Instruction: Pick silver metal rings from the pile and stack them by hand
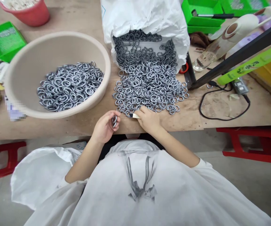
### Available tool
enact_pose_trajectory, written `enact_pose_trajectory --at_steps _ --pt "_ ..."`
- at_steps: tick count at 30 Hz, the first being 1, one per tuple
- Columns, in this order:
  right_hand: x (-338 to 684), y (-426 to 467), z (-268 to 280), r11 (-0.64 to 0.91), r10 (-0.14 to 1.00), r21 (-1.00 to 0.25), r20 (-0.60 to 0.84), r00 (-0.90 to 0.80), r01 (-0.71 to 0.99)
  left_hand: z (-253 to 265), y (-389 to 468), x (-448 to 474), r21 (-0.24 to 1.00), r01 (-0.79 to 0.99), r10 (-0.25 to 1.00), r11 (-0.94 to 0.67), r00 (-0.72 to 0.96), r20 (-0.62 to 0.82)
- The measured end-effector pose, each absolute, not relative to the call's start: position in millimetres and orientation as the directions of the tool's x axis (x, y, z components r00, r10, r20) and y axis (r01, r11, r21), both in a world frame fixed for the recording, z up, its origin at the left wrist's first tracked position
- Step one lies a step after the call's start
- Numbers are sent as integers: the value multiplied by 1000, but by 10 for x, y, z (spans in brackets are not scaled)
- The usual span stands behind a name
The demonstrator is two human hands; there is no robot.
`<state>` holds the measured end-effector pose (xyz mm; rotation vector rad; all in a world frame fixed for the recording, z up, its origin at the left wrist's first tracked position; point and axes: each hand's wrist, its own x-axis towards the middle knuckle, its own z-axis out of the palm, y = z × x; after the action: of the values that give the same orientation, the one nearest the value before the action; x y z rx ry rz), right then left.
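My left hand [104, 127] is at the table's front edge, its fingers curled round a few grey metal rings [114, 121]. To its right, my right hand [150, 120] is closed on a small flat cream-coloured tool [135, 116] with a black end; its exact kind is unclear. That black end points left and reaches the near edge of a heap of metal rings [147, 84]. The heap spills onto the table from a white sack [147, 15] lying on its side, with more rings inside. At the left, a big beige basin [19, 75] contains many similar rings [70, 84].
A black metal bar [234, 58] slants up from the table at the right, near a clear bottle [205, 59] and a black cable [222, 118]. Green bins [203, 22] and a red bucket [37, 14] stand at the back. Red stools [255, 144] flank the table below.
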<state>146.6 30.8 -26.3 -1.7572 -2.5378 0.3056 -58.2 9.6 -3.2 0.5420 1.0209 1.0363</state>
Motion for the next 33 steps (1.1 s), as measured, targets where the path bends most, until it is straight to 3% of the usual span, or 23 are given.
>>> enact_pose_trajectory --at_steps 4,7,10,13,15,17,22,33 --pt "1442 342 -237 323 938 -168 -73 -339 931 -34 84 -526 779 -401 875 483 174 -452" --pt "1476 359 -255 302 945 -193 -66 -320 933 -93 75 -482 867 -260 905 425 154 -397" --pt "1561 394 -285 275 954 -310 -31 -299 910 -168 91 -430 977 130 979 172 87 -184" --pt "1653 437 -298 243 963 -466 10 -269 851 -213 141 -367 852 519 993 -73 114 15" --pt "1689 458 -293 210 974 -530 41 -222 822 -227 181 -324 754 637 984 -159 167 67" --pt "1698 469 -281 172 984 -533 55 -168 829 -239 211 -285 699 682 972 -215 222 82" --pt "1682 481 -248 128 991 -391 9 -135 911 -274 232 -229 656 715 962 -241 265 65" --pt "1609 481 -329 167 985 -383 27 -170 908 -298 245 -229 647 721 962 -249 262 78"
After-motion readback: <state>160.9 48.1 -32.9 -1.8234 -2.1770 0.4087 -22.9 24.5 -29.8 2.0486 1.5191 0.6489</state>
